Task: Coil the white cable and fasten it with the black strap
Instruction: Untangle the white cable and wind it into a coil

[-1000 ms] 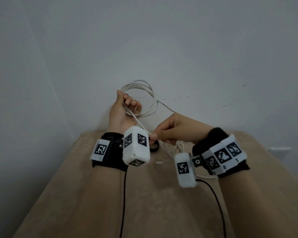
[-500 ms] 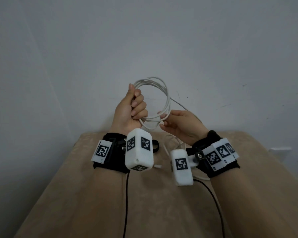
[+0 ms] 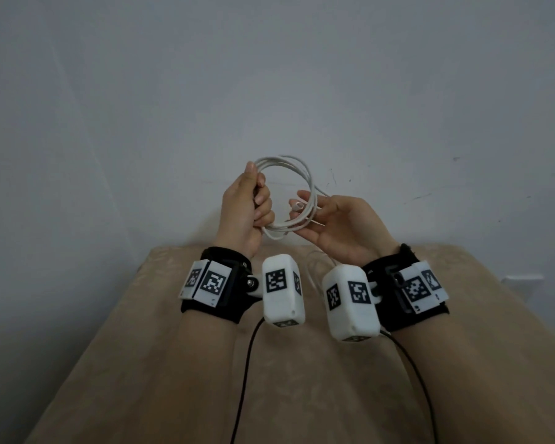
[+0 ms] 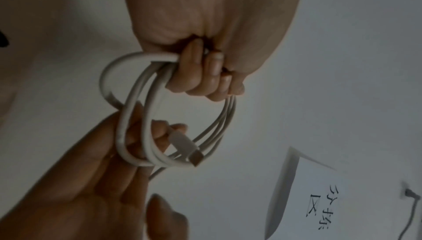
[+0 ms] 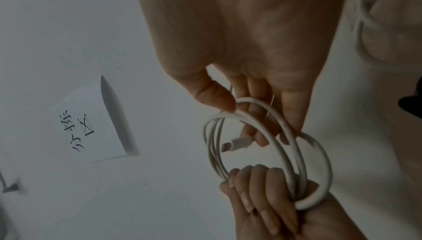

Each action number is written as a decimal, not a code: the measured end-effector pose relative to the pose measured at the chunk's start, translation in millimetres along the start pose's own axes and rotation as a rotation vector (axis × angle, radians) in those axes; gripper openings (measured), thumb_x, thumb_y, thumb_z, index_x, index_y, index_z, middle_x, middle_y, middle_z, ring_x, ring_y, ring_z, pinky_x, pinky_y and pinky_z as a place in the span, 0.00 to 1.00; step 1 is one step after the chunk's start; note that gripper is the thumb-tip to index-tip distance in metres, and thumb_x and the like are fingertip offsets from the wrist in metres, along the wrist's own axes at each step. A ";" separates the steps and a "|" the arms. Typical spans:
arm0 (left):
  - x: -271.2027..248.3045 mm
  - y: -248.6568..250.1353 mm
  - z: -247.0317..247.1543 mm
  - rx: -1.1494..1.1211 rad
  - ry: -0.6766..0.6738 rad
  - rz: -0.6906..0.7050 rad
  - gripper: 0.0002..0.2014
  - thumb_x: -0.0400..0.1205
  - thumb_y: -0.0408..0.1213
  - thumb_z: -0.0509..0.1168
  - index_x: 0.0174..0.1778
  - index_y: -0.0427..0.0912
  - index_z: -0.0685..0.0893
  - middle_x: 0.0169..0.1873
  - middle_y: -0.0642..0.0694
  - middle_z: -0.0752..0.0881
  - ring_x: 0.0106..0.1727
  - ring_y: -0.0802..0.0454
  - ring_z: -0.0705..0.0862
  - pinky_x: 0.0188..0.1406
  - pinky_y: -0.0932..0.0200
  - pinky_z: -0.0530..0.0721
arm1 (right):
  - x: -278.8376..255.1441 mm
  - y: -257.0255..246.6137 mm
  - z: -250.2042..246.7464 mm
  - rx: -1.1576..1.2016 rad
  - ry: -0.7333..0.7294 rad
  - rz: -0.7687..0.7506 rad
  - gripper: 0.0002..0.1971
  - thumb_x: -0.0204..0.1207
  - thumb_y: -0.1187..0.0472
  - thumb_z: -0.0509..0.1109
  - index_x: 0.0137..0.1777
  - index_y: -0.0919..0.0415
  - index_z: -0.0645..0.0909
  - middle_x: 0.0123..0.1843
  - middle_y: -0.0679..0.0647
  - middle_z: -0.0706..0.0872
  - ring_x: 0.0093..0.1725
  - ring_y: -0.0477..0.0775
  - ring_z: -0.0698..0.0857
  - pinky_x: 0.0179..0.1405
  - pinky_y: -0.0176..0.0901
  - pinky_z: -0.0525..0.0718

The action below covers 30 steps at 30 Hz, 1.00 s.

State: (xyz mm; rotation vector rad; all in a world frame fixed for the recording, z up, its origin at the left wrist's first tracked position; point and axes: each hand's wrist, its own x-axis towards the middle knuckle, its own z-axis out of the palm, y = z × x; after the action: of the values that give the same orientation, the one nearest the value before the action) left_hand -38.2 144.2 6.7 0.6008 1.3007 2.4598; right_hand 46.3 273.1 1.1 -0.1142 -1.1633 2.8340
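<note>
The white cable point(image 3: 305, 174) is wound into several loops and held up in front of the wall. My left hand point(image 3: 260, 200) grips the left side of the coil in a fist point(image 4: 205, 77). My right hand point(image 3: 305, 213) lies palm up with its fingers through the loops. Its thumb point(image 5: 217, 99) presses a strand against the fingers, and the plug end point(image 5: 237, 142) sits at the fingertips. A loose tail point(image 3: 314, 274) hangs down to the table. The black strap does not show in the head view. The wrist cameras block that part of the table.
A beige table point(image 3: 173, 379) lies below the hands, its far edge against a plain grey wall. A paper note with handwriting point(image 4: 308, 189) hangs on the wall. A wall socket point(image 3: 523, 282) is at the right. Black camera leads point(image 3: 244, 363) run back along both forearms.
My right hand has turned palm up and brought the plug end into the loops. The left hand still grips the coil. The strap, seen earlier on the table, is now hidden.
</note>
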 end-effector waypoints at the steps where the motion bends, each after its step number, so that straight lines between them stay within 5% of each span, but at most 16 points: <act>1: -0.1 -0.8 0.4 0.004 0.011 0.002 0.18 0.88 0.47 0.52 0.34 0.42 0.70 0.16 0.54 0.66 0.12 0.62 0.59 0.09 0.70 0.56 | -0.5 0.5 1.0 -0.021 -0.002 -0.023 0.19 0.65 0.77 0.60 0.57 0.67 0.77 0.42 0.61 0.86 0.45 0.57 0.85 0.60 0.50 0.84; 4: -0.1 -2.0 2.6 0.005 0.038 0.002 0.18 0.89 0.47 0.52 0.34 0.42 0.70 0.15 0.54 0.66 0.12 0.62 0.59 0.09 0.70 0.56 | 0.7 6.4 5.3 -0.251 0.000 -0.154 0.12 0.72 0.79 0.66 0.51 0.64 0.77 0.38 0.58 0.85 0.40 0.55 0.84 0.53 0.48 0.86; 10: 2.0 -2.8 2.3 0.004 0.074 0.011 0.18 0.89 0.46 0.52 0.34 0.42 0.71 0.15 0.54 0.66 0.12 0.62 0.59 0.09 0.71 0.57 | 3.8 10.3 5.1 -0.369 -0.013 -0.233 0.22 0.68 0.82 0.70 0.57 0.59 0.74 0.38 0.57 0.83 0.38 0.54 0.85 0.45 0.46 0.87; 14: 2.6 -6.0 3.7 0.061 0.113 0.051 0.18 0.89 0.46 0.53 0.34 0.42 0.71 0.15 0.54 0.67 0.12 0.61 0.59 0.10 0.71 0.57 | 7.8 15.2 3.5 -0.597 0.163 -0.308 0.22 0.72 0.78 0.70 0.65 0.68 0.72 0.41 0.59 0.89 0.42 0.57 0.87 0.54 0.52 0.87; 18: 4.6 -1.7 -1.1 0.038 0.149 0.069 0.18 0.89 0.46 0.53 0.34 0.42 0.71 0.14 0.54 0.67 0.11 0.62 0.60 0.09 0.71 0.56 | 6.8 17.2 6.5 -0.771 0.239 -0.392 0.34 0.67 0.64 0.80 0.72 0.66 0.72 0.47 0.61 0.92 0.50 0.58 0.91 0.61 0.59 0.85; 23: 5.1 -4.4 -1.4 0.014 0.141 0.043 0.19 0.89 0.46 0.52 0.34 0.42 0.71 0.14 0.55 0.67 0.11 0.62 0.59 0.08 0.71 0.56 | 3.6 15.9 3.6 -0.679 0.193 -0.397 0.37 0.66 0.74 0.79 0.73 0.63 0.67 0.46 0.60 0.92 0.51 0.57 0.90 0.61 0.55 0.85; 28: 6.2 -4.4 -2.3 -0.089 0.159 -0.024 0.19 0.89 0.46 0.52 0.33 0.42 0.70 0.13 0.55 0.66 0.10 0.63 0.59 0.07 0.70 0.56 | 1.7 18.4 6.5 -0.706 0.270 -0.539 0.28 0.65 0.69 0.81 0.57 0.55 0.68 0.39 0.56 0.91 0.41 0.49 0.90 0.49 0.38 0.86; 30: 6.4 -4.4 -4.3 -0.114 0.167 -0.049 0.19 0.89 0.46 0.52 0.33 0.42 0.70 0.13 0.55 0.66 0.10 0.62 0.59 0.07 0.70 0.56 | 0.8 19.1 6.6 -0.762 0.245 -0.606 0.26 0.66 0.69 0.81 0.56 0.55 0.70 0.36 0.60 0.89 0.38 0.50 0.89 0.45 0.39 0.87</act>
State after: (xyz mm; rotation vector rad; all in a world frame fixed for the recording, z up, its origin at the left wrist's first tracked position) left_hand -45.6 146.4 2.3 0.3379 1.2077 2.5686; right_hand 44.1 255.0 -7.7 -0.1171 -1.7662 1.7138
